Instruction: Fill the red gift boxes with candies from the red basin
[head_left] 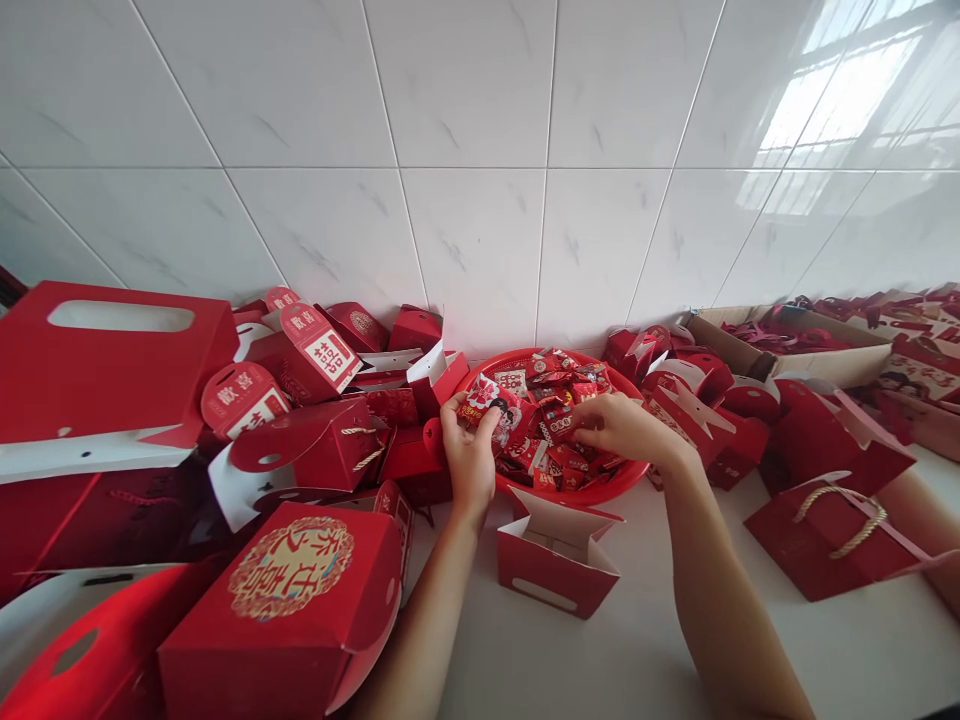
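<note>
My left hand (pixel 472 450) is closed around a red printed candy packet (pixel 499 410), holding it over the left side of a red plastic basket (pixel 634 480). Wrapped candies (pixel 555 465) in red packaging fill the basket. On its right side, my right hand (pixel 611 428) reaches into the pile with curled fingers, pinching at a wrapped candy; the fingertips are partly hidden. Between my forearms, in front of the basket, stands a small red gift box (pixel 559 560) with its top open and its white inside showing.
Many red gift boxes (pixel 281 570) crowd the left side, some with flaps up. More red boxes (pixel 690 400) stand right of the basket, near an open cardboard box (pixel 847 365). Another person's arm (pixel 915 510) is at a rope-handled red box (pixel 817 540). A tiled wall (pixel 480 230) rises behind.
</note>
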